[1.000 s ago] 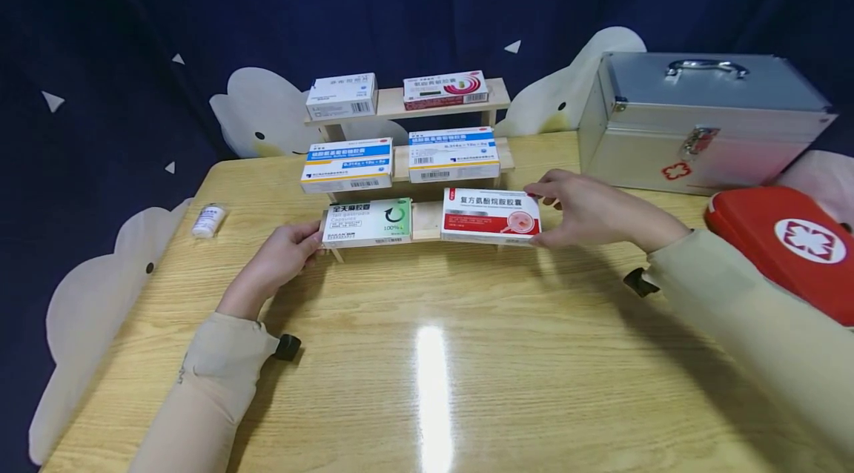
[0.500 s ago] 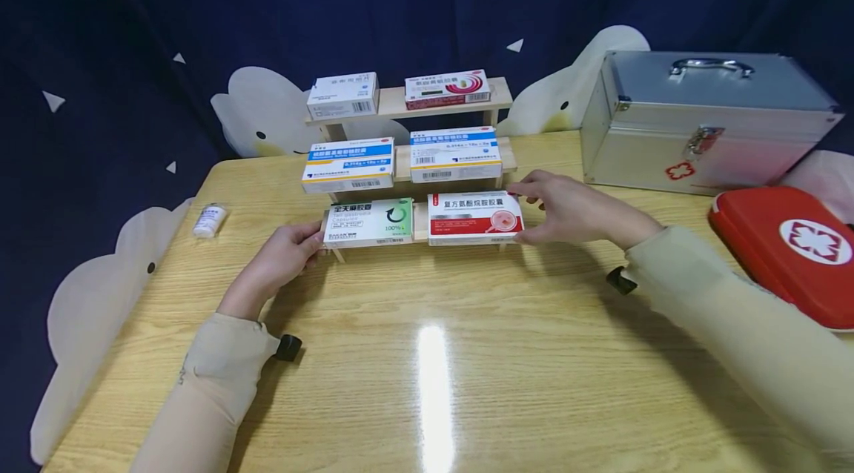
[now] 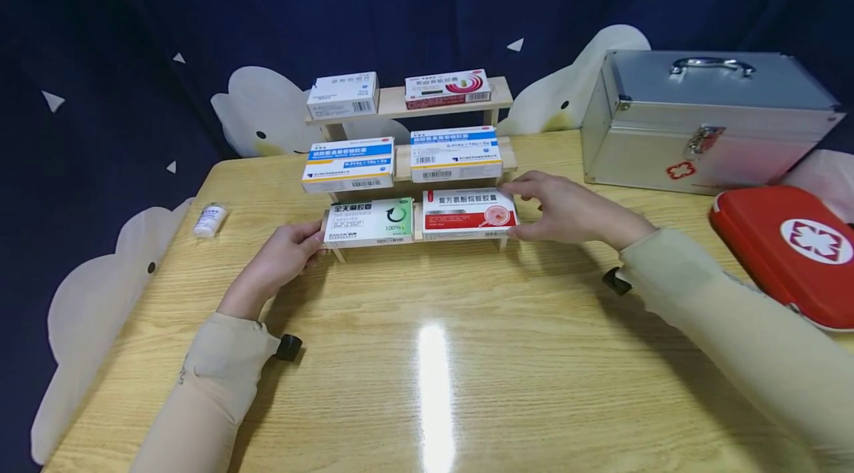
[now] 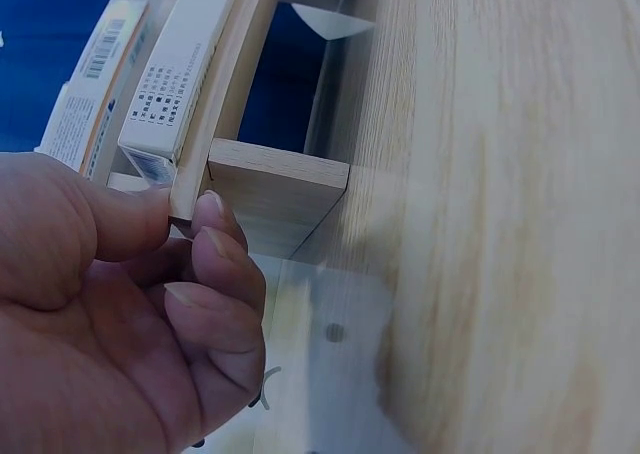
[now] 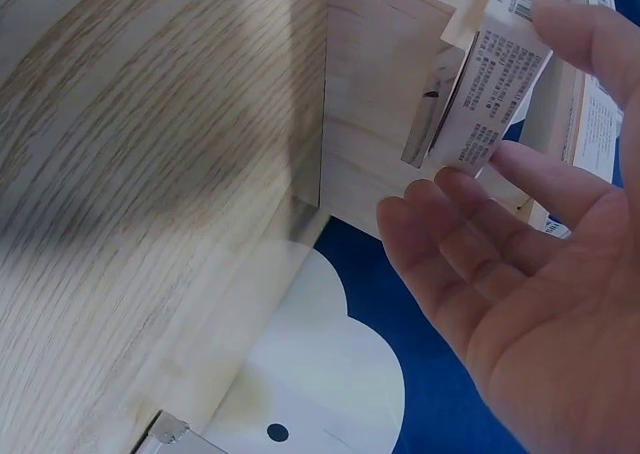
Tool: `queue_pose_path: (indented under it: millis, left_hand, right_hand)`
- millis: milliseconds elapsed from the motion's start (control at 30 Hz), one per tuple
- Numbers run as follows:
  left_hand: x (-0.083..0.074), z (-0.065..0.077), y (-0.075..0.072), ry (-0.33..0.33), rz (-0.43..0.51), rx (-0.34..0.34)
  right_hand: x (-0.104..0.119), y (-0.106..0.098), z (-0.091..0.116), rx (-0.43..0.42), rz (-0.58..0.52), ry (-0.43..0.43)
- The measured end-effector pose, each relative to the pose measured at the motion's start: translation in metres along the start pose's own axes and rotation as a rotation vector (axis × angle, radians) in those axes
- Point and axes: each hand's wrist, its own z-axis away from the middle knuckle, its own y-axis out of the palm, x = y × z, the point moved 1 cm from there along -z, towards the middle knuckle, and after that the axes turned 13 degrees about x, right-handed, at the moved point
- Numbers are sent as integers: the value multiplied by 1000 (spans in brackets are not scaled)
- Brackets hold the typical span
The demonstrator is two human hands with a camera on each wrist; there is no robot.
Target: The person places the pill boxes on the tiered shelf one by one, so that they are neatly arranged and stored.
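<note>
A three-tier wooden display rack carries medicine boxes in pairs. My left hand pinches the left end of its bottom board between thumb and fingers, beside a green-and-white medicine box. In the left wrist view the thumb lies on the board, just below the box's end. On the right of that tier lies a red-and-white medicine box. My right hand holds its right end, thumb at the front corner and index finger at the back. The right wrist view shows the other fingers close under the box's end.
Two blue-and-white boxes fill the middle tier, and two more boxes the top. A small white bottle is at the table's left. On the right are a silver case and a red first-aid pouch.
The red-and-white box has slid left along the bottom tier, nearer the green one, with my right hand moving along. My left hand has stayed on the rack's left end.
</note>
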Motion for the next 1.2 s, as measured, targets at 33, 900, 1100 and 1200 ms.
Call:
queue_pose_path:
  millis: [33,900,1100,1200]
  left_hand:
    - [0,0,0,0,2,1]
    - [9,-9,-4,-6,-3,10]
    - [11,-4,-11,-27,-42,24]
    - [9,2,-16,-32,-97,36]
  right_hand:
    - [0,0,0,-1,0,1]
    - [3,-2,9,-5,48,45]
    - [6,-22,36,-77,101,102]
    - [2,-29,54,-117,107,118]
